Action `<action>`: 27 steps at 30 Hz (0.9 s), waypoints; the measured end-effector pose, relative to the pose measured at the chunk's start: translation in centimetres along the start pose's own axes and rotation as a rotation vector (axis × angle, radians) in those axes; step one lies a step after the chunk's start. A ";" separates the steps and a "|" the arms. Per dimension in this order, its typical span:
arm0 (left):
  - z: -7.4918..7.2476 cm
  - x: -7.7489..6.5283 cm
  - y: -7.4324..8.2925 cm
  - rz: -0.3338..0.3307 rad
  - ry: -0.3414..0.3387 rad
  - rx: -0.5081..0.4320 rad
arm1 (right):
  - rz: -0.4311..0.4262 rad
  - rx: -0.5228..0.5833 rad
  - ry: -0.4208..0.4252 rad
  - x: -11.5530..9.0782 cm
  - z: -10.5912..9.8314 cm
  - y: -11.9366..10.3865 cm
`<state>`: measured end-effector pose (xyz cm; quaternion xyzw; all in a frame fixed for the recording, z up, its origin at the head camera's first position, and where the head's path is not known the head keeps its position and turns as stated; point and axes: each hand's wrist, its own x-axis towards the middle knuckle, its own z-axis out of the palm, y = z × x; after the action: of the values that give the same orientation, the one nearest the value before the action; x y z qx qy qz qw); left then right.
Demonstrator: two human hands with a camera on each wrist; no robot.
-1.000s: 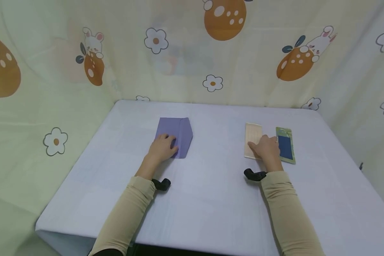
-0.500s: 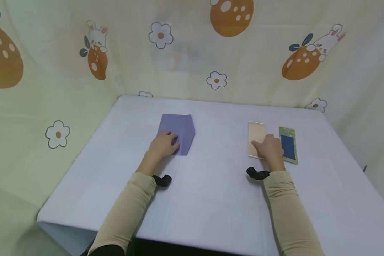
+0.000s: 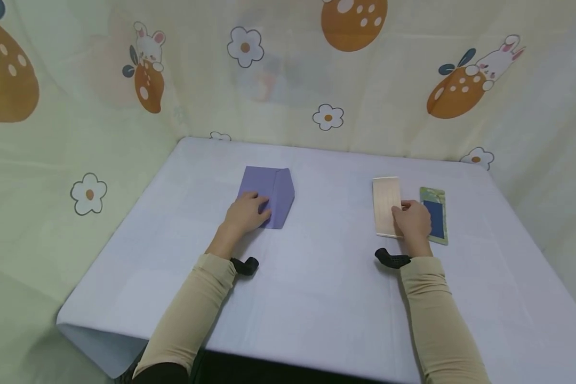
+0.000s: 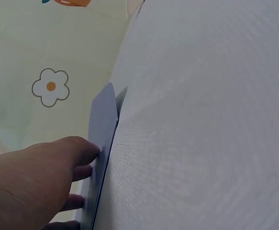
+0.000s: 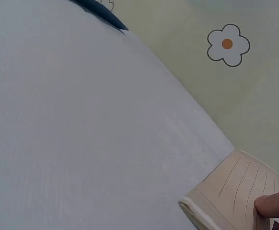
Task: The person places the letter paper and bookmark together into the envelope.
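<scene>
A purple envelope (image 3: 280, 194), its flap pointing right, lies at the left of the white table. My left hand (image 3: 242, 214) rests on its lower left part; in the left wrist view the thumb and fingertips touch the envelope (image 4: 102, 117) without curling round it. Farther right, a folded beige lined paper (image 3: 386, 201) has its right edge pinched between the thumb and fingers of my right hand (image 3: 415, 223). The right wrist view shows the thumb on the lined face of the paper (image 5: 230, 187) and a rounded fold at its near end. Most right fingers are hidden.
A flat green-bordered piece with a dark blue middle (image 3: 433, 216) lies just right of my right hand, partly covered by it. The white-covered table (image 3: 317, 277) ends at a patterned curtain (image 3: 288, 80) at the back. Black wrist cameras (image 3: 392, 259) stick out from both sleeves.
My right hand has shifted slightly and closed its thumb and fingers on the paper's right edge, which looks a little raised. The left hand stays on the envelope. The head view has tilted slightly.
</scene>
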<state>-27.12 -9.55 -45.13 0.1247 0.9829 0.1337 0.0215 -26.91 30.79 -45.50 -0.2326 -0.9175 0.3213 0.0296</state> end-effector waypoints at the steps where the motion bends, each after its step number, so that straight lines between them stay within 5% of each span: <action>1: 0.0 0.0 0.0 0.001 0.003 0.001 | 0.005 0.015 -0.009 0.0 -0.1 0.0; 14: 0.1 0.2 -0.1 -0.006 -0.005 0.012 | 0.017 0.082 -0.031 1.3 -1.2 1.1; 27: 0.1 0.3 -0.1 -0.021 -0.016 0.012 | 0.104 0.310 -0.191 1.9 -2.2 1.4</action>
<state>-27.39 -9.53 -45.21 0.1156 0.9847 0.1267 0.0302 -27.60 33.87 -44.78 -0.2409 -0.8423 0.4805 -0.0390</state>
